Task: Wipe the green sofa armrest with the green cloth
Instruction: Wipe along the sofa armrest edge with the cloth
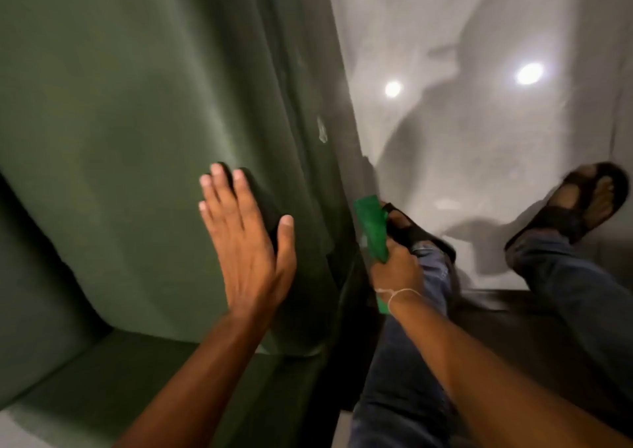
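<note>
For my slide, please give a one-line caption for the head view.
Left hand flat on the green sofa armrest; right hand grips the green cloth at its outer side.

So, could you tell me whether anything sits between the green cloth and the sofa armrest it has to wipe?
Nothing visible does. The right hand holds the green cloth beside the green sofa armrest's outer edge; the left hand lies flat on the armrest's top, clear of that edge.
</note>
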